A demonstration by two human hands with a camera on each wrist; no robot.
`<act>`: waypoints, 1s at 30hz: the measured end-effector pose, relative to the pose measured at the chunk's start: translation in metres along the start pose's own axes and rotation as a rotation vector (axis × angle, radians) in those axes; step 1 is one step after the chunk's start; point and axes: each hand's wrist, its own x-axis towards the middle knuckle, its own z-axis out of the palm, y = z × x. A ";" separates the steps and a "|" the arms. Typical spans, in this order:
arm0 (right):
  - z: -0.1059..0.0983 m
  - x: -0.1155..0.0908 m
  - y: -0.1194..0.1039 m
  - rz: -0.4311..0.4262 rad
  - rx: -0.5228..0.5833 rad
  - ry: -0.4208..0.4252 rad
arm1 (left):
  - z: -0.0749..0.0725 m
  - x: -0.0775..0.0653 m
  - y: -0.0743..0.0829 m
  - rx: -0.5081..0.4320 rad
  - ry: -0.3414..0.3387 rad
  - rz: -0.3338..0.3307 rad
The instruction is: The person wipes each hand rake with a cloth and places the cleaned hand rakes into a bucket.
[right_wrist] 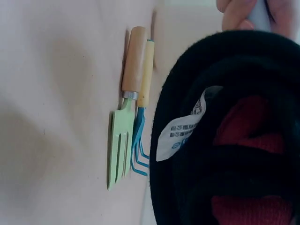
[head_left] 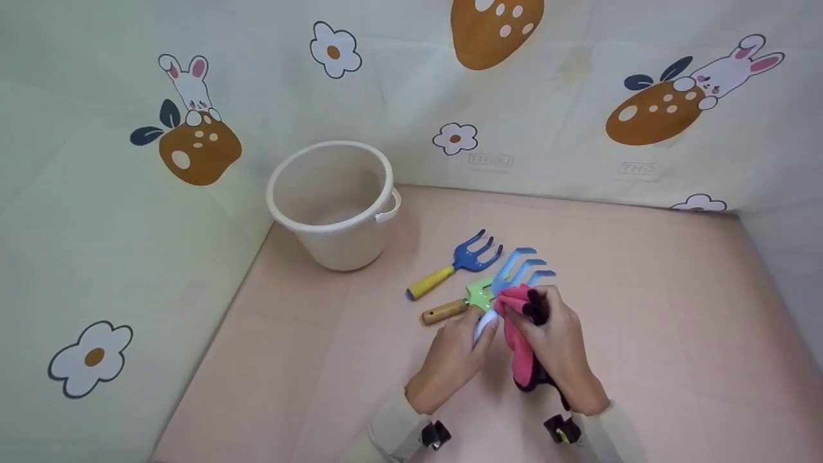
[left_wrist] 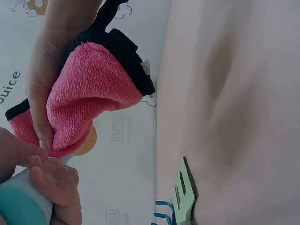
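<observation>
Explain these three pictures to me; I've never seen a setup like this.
There is no robot here: a person works with two bare hands. The widest picture comes from a camera worn on the head, looking forward and down. The other two come from cameras on the wrists, so the scene looks turned sideways.

On the pinkish surface stand or lie a pale bucket, a blue fork with a yellow handle, and a green fork with a wooden handle.

The left hand grips the pale handle of a light-blue rake. The right hand holds a pink-and-black cloth item by the rake's neck; the right wrist picture shows its dark opening and a white label.
</observation>
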 end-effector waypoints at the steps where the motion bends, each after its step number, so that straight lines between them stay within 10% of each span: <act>1: 0.000 0.000 -0.001 0.017 -0.002 -0.002 | 0.000 0.000 0.000 -0.001 0.003 0.010; 18: -0.001 0.015 -0.003 0.177 -0.148 0.040 | 0.002 -0.004 -0.008 0.016 0.075 0.142; 30: -0.003 0.025 0.003 0.193 -0.215 0.124 | 0.000 -0.005 -0.009 -0.017 0.012 0.102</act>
